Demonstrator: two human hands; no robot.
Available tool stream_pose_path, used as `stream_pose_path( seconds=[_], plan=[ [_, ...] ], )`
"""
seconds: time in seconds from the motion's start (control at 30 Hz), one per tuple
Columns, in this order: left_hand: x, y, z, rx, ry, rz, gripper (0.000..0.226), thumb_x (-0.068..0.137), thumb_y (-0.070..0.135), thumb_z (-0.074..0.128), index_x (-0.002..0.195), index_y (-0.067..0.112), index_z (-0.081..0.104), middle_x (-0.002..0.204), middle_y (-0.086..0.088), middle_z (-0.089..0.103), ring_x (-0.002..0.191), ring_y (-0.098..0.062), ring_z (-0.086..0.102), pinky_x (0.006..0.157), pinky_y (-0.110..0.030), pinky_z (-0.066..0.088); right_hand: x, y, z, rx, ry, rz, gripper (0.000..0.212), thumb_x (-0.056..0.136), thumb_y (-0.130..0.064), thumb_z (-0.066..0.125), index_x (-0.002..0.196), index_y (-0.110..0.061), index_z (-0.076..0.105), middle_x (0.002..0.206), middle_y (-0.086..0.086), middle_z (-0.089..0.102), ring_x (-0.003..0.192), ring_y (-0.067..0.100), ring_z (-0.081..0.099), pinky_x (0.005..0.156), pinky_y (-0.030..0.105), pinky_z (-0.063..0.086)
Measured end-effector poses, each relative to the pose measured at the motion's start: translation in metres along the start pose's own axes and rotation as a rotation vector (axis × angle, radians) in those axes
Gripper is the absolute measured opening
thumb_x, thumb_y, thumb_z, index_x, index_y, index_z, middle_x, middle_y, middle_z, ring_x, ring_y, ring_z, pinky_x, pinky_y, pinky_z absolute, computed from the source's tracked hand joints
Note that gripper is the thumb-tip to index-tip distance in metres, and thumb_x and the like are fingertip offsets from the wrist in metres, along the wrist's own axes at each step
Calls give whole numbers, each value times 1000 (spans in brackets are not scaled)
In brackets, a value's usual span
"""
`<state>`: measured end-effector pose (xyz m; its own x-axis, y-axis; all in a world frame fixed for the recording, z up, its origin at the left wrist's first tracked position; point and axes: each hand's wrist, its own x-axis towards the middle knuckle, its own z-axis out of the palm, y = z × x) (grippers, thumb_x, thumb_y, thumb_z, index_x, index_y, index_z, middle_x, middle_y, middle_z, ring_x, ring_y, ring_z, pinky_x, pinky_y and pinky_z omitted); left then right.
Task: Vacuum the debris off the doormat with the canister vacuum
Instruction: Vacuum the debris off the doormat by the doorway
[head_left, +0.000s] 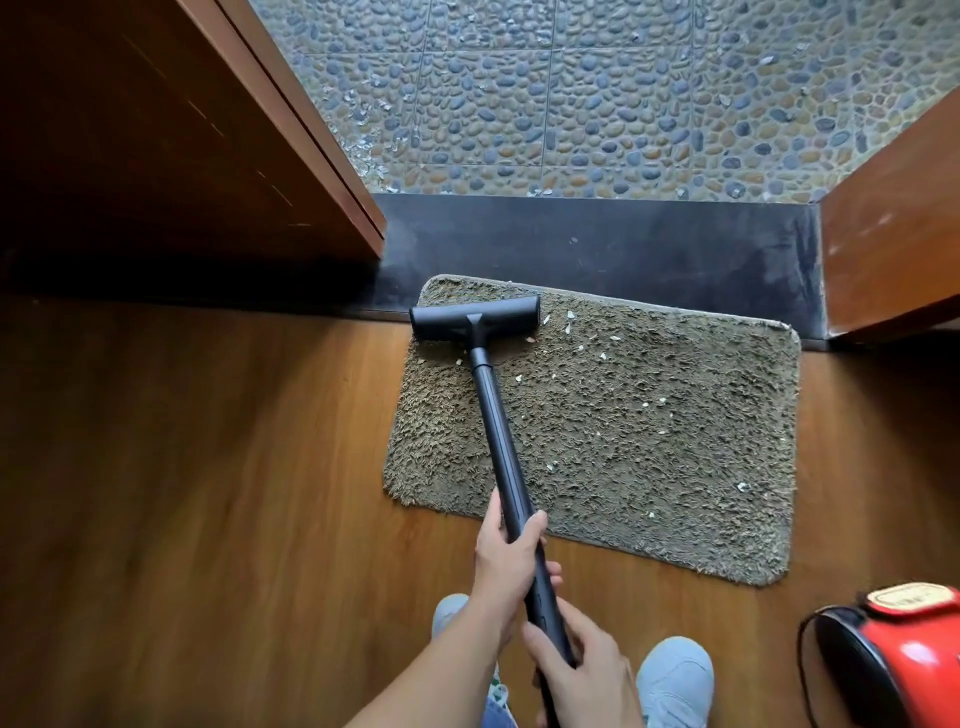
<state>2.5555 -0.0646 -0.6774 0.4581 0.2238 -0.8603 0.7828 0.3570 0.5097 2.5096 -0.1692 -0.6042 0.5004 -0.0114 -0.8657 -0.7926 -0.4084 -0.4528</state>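
Note:
A shaggy olive-brown doormat (649, 441) lies on the wooden floor by the doorway. Small white bits of debris (602, 356) are scattered across its middle and right. The black floor head (475, 318) of the vacuum rests on the mat's far left corner. Its black wand (500, 441) slopes back toward me. My left hand (506, 561) grips the wand higher up, and my right hand (582, 670) grips it lower, near my body. The red canister vacuum (904, 654) sits at the bottom right.
A dark stone threshold (623, 249) runs behind the mat, with pebble paving (597, 93) and more white bits beyond. Open wooden door leaves stand at left (182, 130) and right (893, 234). My pale blue shoes (675, 680) are on the floor below the hands.

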Motion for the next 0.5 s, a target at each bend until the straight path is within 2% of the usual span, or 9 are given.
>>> stream_pose_path(
  seconds=[0.07, 0.13, 0.17, 0.3, 0.4, 0.5],
  plan=[
    [-10, -1, 3, -19, 7, -15, 51, 99, 15, 64, 136, 42, 41, 76, -10, 58, 49, -20, 60, 49, -32, 56, -12, -2, -6, -15, -37, -1, 41, 80, -53, 72, 120, -56, 66, 74, -9, 76, 63, 17, 75, 67, 32, 63],
    [-15, 1, 4, -25, 34, -24, 54, 99, 15, 64, 135, 45, 38, 79, -11, 59, 48, -19, 59, 49, -31, 56, -19, -10, -8, 13, -45, -17, 30, 90, -42, 70, 118, -52, 64, 66, -2, 74, 48, 24, 71, 50, 29, 58],
    [-16, 5, 2, -20, 39, -27, 54, 99, 15, 64, 134, 47, 36, 81, -12, 59, 48, -18, 59, 48, -30, 56, -21, -15, -7, 22, -43, -30, 28, 93, -38, 68, 117, -52, 64, 64, 0, 73, 45, 25, 70, 46, 29, 56],
    [1, 23, -6, 15, -22, -20, 46, 100, 15, 62, 127, 44, 39, 86, -13, 61, 49, -20, 60, 49, -32, 57, -13, -29, 3, -21, -45, -61, 21, 97, -37, 64, 109, -54, 66, 58, 1, 67, 47, 25, 71, 50, 39, 61],
    [10, 31, -13, 54, -43, -24, 49, 101, 15, 61, 133, 43, 38, 87, -13, 62, 51, -21, 60, 50, -33, 57, -7, -33, 16, 0, -14, -48, 19, 98, -39, 63, 113, -49, 68, 61, 4, 67, 46, 25, 71, 54, 45, 63],
    [14, 37, -18, 112, -92, -10, 57, 101, 18, 61, 145, 43, 34, 93, -13, 63, 52, -21, 63, 51, -33, 58, -6, -36, 27, 23, 29, -38, 29, 97, -39, 64, 122, -52, 66, 66, 4, 71, 46, 24, 71, 55, 43, 63]
  ],
)
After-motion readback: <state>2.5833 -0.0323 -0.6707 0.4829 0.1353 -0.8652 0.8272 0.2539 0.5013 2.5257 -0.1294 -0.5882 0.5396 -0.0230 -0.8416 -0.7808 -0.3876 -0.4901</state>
